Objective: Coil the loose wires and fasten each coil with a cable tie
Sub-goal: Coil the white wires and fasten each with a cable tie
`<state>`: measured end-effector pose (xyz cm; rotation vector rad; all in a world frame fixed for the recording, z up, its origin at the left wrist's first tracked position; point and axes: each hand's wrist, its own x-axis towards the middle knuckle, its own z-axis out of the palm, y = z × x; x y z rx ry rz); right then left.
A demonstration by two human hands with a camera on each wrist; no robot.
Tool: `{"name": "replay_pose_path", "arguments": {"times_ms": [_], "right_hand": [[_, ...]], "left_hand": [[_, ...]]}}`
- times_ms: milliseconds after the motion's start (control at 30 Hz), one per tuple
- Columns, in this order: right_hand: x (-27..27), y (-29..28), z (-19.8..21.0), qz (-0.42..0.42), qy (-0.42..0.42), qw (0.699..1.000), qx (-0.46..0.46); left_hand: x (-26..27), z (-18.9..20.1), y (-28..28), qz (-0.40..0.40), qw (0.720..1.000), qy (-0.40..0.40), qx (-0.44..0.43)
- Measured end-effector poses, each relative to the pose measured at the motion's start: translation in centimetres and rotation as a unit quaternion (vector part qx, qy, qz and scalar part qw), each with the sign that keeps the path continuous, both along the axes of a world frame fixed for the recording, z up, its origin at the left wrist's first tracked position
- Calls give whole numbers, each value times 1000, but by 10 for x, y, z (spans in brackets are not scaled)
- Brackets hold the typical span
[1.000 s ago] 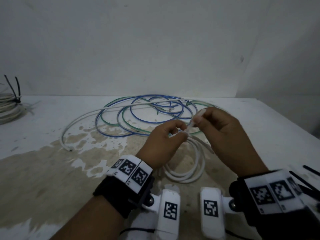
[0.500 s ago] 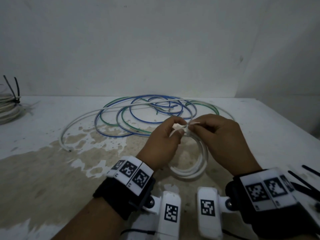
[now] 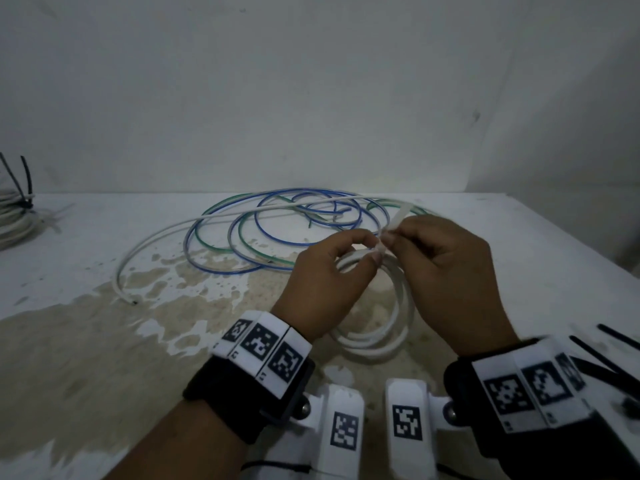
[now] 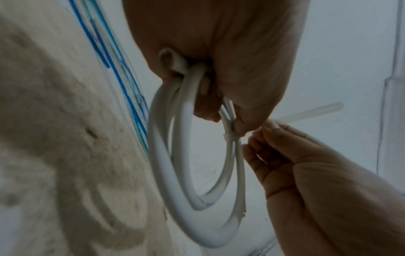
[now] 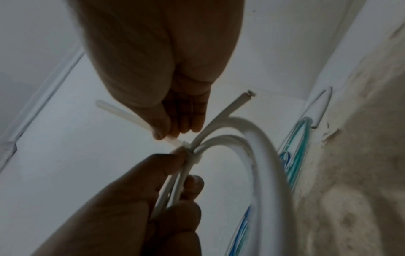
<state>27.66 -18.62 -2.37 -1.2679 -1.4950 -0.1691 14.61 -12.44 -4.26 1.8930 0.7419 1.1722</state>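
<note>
A small white wire coil [image 3: 398, 327] hangs from my left hand [image 3: 370, 251], which grips its gathered strands [image 4: 228, 110] just above the table. A translucent white cable tie [image 5: 192, 158] is looped round those strands. Its tail [image 3: 398, 218] sticks up and away, pinched by my right hand [image 3: 391, 239] right beside the tie head [image 4: 229, 136]. In the right wrist view the thumb and fingertips [image 5: 162, 133] clamp the tail [image 5: 118, 110]. One cut end of the coil [image 5: 247, 95] pokes out past the tie.
Loose blue and green wires [image 3: 277, 230] and a long white wire [image 3: 156, 247] sprawl behind my hands. A tied white coil [image 3: 14, 220] with black ties lies at the far left. Spare black cable ties [image 3: 606, 355] lie at the right. A wet stain covers the table [image 3: 86, 341].
My right hand dropped to meet the left hand's fingertips, then drew the tie tail up and away again. The coil stayed in my left hand.
</note>
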Motion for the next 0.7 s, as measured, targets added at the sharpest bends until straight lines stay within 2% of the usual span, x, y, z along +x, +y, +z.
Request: {"name": "replay_pose_path", "arguments": {"times_ms": [100,200,267,333,400,467,600,700], "right_hand": [[-2,1,1,9,66,996,-57],[1,5,-3,10,106,985,-137],[4,6,-7,-4,106,978,-180],[6,7,-10,-18,81,974,-209],[7,8,-12,-20,93,970,-224],[11,10,-14,-25,133,967,-214],[15,10,-12,-44,191,964,-180],[9,9,-11,-1,234,951,-201]], "left_hand": [[-1,-1,0,-6,1000,7,-21],[-1,-1,1,-1,993,-42,-111],[0,2,2,-7,975,-97,-199],[0,7,0,-33,947,-150,-281],[-2,14,-1,-63,921,-181,-339],[-6,17,-1,-98,905,-178,-374],[-20,15,1,-120,929,-68,-344],[-35,14,-3,-134,931,-52,-334]]}}
